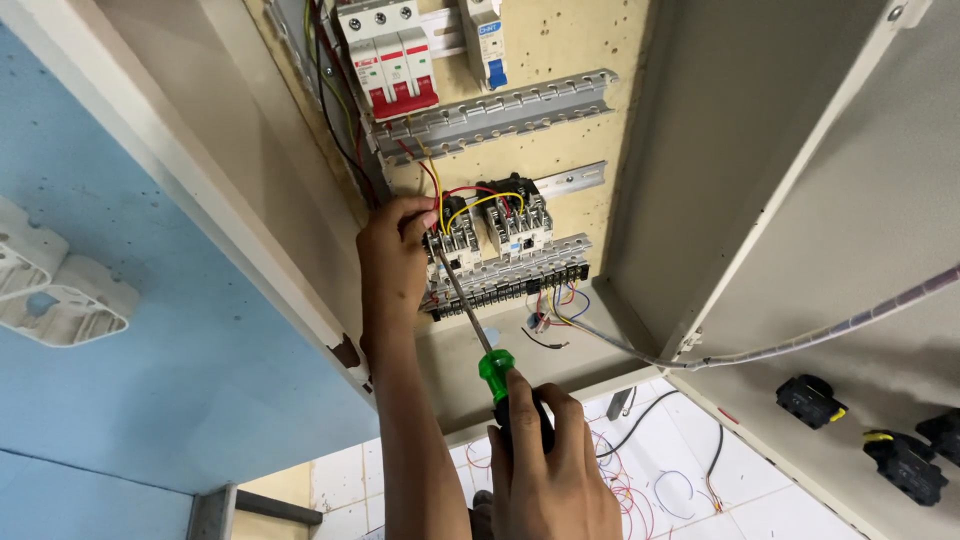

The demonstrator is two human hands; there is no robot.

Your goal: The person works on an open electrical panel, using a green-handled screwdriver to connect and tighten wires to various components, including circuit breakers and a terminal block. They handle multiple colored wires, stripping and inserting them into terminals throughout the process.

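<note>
In the head view, the right hand [545, 460] has its fingers wrapped tight around the black and green handle of a screwdriver [492, 365], whose thin shaft runs up and left to the left switch block [452, 242] inside an open wall cabinet [640, 200]. The tip sits at the block's lower terminals, just below the fingers of the left hand [392, 262], which are pressed together, pinching a red wire [430, 175] at the top of that block. Red and yellow wires already arch from there to a second switch block [518, 225] just to the right of those fingers, so part of the wiring looks done. Below both blocks, a black terminal strip [510, 288] has a bunch of loose coloured wire ends [550, 310] hanging under it, which seem not yet connected. Above the left fingers sit a red and white breaker [390, 60] and a bare metal rail [500, 115]. On the open door [880, 250], to the right, black push-button backs [812, 400] show no wires attached.
</note>
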